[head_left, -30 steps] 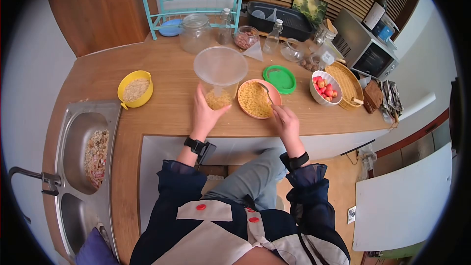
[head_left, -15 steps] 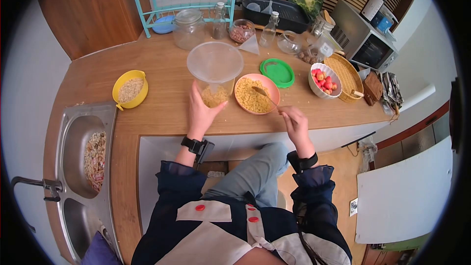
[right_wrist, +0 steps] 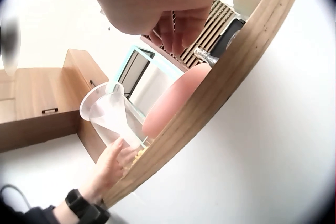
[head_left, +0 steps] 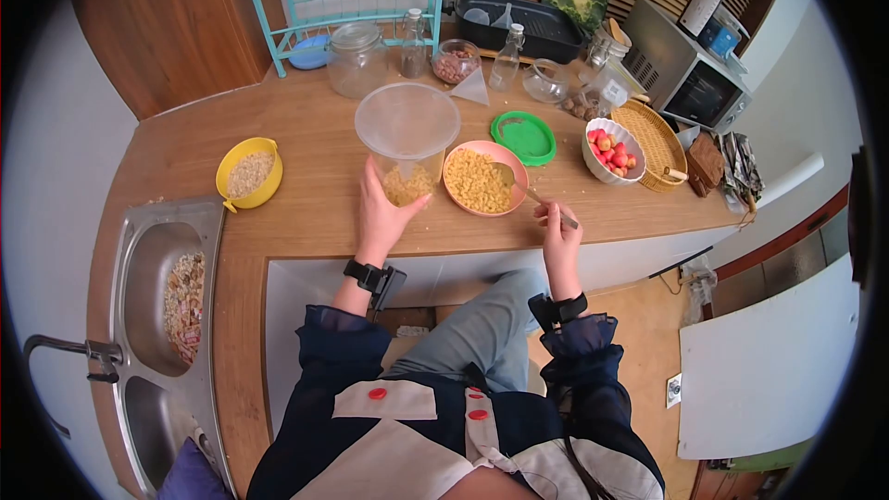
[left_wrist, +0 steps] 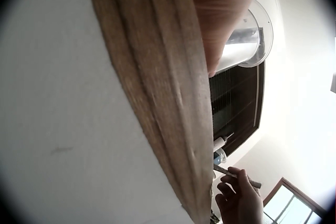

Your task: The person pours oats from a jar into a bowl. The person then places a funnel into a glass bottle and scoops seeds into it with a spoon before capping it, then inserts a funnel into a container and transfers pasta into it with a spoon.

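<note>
My left hand (head_left: 384,222) holds the side of a clear container (head_left: 428,167), thumb and fingers around it. A wide translucent funnel (head_left: 406,116) fills its top, and small yellow pieces like corn kernels (head_left: 403,187) lie in the bottom. Just right of it is a pink bowl (head_left: 505,152) of the same yellow pieces (head_left: 470,178). My right hand (head_left: 560,233) pinches a metal spoon (head_left: 533,195) by its handle, the spoon's bowl down among the pieces at the right side. The spoon is hidden behind the hand in the right wrist view.
A green lid (head_left: 526,137) and a white bowl of red fruit (head_left: 600,169) lie to the right. Left stand a yellow bowl of flakes (head_left: 276,174) and the sink (head_left: 130,213). Glass jars and bottles (head_left: 507,65) line the back, with a small funnel (head_left: 473,88).
The spoon first lifted toward the middle of the pink bowl, then moved back to its right side, its handle now pointing lower right. The left hand keeps its hold on the container.
</note>
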A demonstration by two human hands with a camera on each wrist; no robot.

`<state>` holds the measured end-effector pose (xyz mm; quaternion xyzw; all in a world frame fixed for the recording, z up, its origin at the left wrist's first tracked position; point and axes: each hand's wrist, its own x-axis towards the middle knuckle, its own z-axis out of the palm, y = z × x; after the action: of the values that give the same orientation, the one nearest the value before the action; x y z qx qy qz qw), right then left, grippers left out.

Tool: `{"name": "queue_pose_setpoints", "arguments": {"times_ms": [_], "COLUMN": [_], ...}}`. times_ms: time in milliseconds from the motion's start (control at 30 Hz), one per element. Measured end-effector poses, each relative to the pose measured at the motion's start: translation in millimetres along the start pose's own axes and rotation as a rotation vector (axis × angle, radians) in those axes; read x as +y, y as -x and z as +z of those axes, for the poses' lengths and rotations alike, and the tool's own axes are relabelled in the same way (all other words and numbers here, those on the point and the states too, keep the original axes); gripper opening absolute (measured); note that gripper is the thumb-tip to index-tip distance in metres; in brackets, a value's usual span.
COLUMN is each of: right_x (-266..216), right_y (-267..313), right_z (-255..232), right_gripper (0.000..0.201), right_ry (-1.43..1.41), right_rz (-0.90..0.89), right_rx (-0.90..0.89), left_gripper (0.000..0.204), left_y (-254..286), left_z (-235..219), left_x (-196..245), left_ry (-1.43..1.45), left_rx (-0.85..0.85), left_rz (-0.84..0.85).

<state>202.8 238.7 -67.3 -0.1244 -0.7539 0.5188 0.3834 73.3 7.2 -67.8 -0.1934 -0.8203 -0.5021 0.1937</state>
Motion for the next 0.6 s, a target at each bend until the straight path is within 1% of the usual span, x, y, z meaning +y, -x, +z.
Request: {"name": "queue_pose_setpoints", "arguments": {"times_ms": [33,67,100,133,200,233,300,333,400,467,533,600], "right_x": [3.8,6.9,9.5,12.4,15.3,14.9,13.1,12.7,12.3,12.8,14.2,15.6], "right_y": [0.1,0.5,1.1,1.3,0.9,0.7,0.4,-0.3,-1.7,-3.5,-4.8,-6.3], "right_z": [0.9,1.6,2.4,3.8,7.5,9.1,12.6,13.6,14.9,15.2,15.1,15.1], "right_gripper": [0.021,0.023,0.025,0.025,0.025,0.025,0.023,0.023,0.022,0.022,0.022,0.022], "right_ry": [0.0,-0.076,-0.151,-0.151,-0.307,-0.307,-0.39,-0.391,-0.466,-0.51,-0.554,-0.624], "right_rz": [0.0,0.052,0.106,0.106,0.182,0.181,0.257,0.257,0.328,0.36,0.393,0.451], "right_rx": [0.002,0.016,0.03,0.031,0.05,0.05,0.07,0.07,0.082,0.082,0.078,0.096], "left_gripper": [0.097,0.097,0.097,0.098,0.098,0.098,0.098,0.098,0.098,0.098,0.095,0.095], "left_y": [0.0,0.1,0.1,0.1,0.2,0.1,0.0,-0.1,-0.1,0.0,0.0,-0.2], "left_z": [0.2,0.0,-1.6,-2.5,-2.1,-1.9,-2.1,-2.4,-2.5,-1.2,0.3,0.0], "left_x": [-0.2,-0.4,1.6,2.6,1.6,1.4,1.7,1.9,1.3,0.2,-1.1,-0.6], "left_ry": [0.004,0.005,0.022,0.038,0.031,0.024,0.024,0.024,0.023,0.024,0.012,0.015], "left_rx": [0.003,0.002,-0.024,-0.049,-0.048,-0.047,-0.044,-0.042,-0.044,-0.046,0.002,0.001], "left_rz": [0.007,0.008,-0.018,-0.045,-0.044,-0.043,-0.036,-0.03,-0.028,-0.026,0.012,0.011]}}
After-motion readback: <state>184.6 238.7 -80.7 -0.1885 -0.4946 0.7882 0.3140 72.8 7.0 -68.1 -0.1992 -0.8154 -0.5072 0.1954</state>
